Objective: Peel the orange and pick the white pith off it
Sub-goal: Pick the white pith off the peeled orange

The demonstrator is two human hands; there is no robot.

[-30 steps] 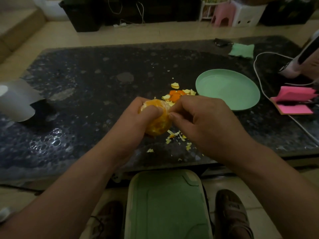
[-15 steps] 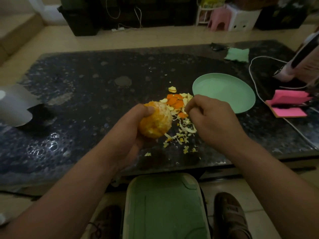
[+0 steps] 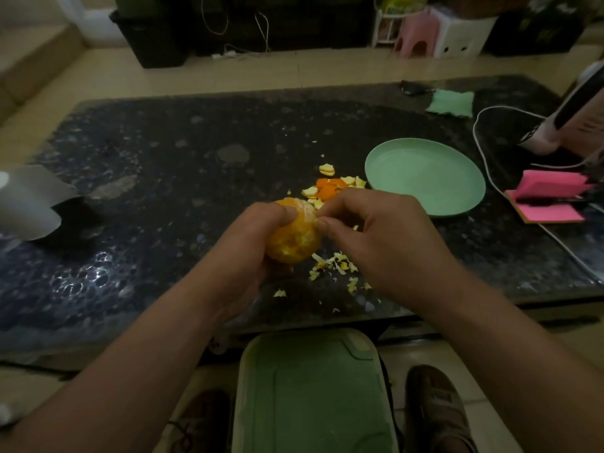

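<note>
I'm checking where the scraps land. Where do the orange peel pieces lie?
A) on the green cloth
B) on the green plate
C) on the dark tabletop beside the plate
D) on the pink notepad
C: the peel pieces lie on the dark tabletop just left of the green plate, which holds none.

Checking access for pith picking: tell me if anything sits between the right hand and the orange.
Nothing visible does. The right hand pinches at the top of the orange; the left hand grips it.
</note>
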